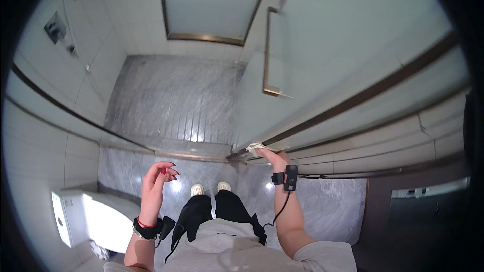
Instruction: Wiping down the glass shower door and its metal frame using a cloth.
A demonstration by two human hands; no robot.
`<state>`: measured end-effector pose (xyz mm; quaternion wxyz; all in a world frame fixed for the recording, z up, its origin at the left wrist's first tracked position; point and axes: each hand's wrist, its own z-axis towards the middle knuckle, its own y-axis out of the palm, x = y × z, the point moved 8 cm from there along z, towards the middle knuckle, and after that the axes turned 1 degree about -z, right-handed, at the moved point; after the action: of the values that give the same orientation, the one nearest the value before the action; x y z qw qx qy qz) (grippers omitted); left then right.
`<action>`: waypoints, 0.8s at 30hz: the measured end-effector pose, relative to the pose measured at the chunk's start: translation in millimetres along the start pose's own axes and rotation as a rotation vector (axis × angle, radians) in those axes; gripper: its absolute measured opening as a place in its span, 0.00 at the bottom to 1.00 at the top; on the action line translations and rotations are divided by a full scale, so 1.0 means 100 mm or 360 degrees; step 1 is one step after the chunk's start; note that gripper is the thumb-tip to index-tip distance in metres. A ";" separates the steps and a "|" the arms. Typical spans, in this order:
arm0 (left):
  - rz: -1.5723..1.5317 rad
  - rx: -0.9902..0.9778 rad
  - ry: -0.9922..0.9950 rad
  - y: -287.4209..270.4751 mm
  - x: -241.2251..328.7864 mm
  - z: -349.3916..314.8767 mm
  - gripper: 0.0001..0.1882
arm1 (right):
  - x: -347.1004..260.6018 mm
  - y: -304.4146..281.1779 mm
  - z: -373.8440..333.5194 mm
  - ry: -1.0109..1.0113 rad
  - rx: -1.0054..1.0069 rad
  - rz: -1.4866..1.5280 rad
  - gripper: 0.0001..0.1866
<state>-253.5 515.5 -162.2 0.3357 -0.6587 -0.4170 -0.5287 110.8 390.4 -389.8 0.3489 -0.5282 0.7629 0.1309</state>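
Cloth (pixel 258 147): a pale, crumpled piece pressed by the right hand (pixel 269 156) against the lower edge of the glass door (pixel 322 55), just above the metal threshold (pixel 191 155). The grip of the right hand is closed on the cloth, fingers curled over it, so that only its upper folds show beyond the knuckles. The right forearm runs straight up from the lower edge of the view and carries a black wrist strap with a small black unit (pixel 290 177) and a cable hanging from it.

The left hand (pixel 156 184) is raised in the air, well apart from the door; its grip is apart, fingers loosely bent, nails red, holding nothing. A black band and a red one (pixel 146 227) circle the left wrist.

The door stands ajar, its edge meeting the threshold near the cloth; a long metal handle (pixel 267 50) is fixed upright to its pane. Beyond the threshold lies the grey marbled shower floor (pixel 171 100), with white tiled walls and a wall fitting (pixel 56 27) at left. A white toilet (pixel 96 219) stands just beside the left arm. Two pale shoes (pixel 209 188) rest on the grey floor between the hands.
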 end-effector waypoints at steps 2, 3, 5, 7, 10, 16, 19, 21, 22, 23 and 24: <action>-0.0111 -0.0296 0.0101 0.47 0.19 0.21 0.12 | 0.18 -0.82 -0.04 -0.0572 -0.0050 0.1307 0.28; -0.0059 -0.0216 0.0107 0.25 0.16 0.19 0.12 | -0.73 -0.24 -0.91 -0.0504 0.0045 0.0816 0.28; -0.0097 -0.0397 0.0185 0.51 0.27 0.27 0.12 | -1.16 -0.38 -1.58 -0.0711 0.0077 0.0936 0.30; -0.0105 -0.0582 0.0237 0.70 0.29 0.32 0.11 | -1.30 -0.56 -1.73 -0.0882 -0.0085 0.1190 0.32; -0.0057 -0.0706 0.0284 0.87 0.38 0.32 0.11 | -1.60 -0.49 -2.13 -0.1102 -0.0484 0.2070 0.30; -0.0077 -0.1100 0.0354 1.31 0.51 0.16 0.13 | -1.78 -0.61 -2.95 -0.1729 -0.0391 0.1703 0.25; -0.0004 -0.1307 0.0379 1.62 0.45 0.09 0.14 | -1.81 -0.41 -3.27 -0.1278 -0.0782 0.2659 0.25; 0.0126 -0.1522 0.0586 1.91 0.62 -0.12 0.16 | -1.81 -0.37 -3.38 -0.1324 -0.0846 0.2571 0.26; 0.0134 -0.1527 0.0601 2.01 0.67 -0.17 0.16 | -1.85 -0.31 -3.45 -0.1340 -0.0917 0.2467 0.28; -0.0045 -0.1596 0.0600 2.14 0.72 -0.20 0.17 | -1.84 -0.30 -3.45 -0.1352 -0.0915 0.2478 0.28; -0.0226 -0.1660 0.0596 2.22 0.77 -0.19 0.18 | -1.87 -0.28 -3.48 -0.1400 -0.0956 0.2392 0.30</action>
<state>-53.3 418.6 -83.3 -0.0028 -0.6026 -0.0767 -0.7943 35.5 314.9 -8.7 0.2791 0.1352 0.6381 0.7047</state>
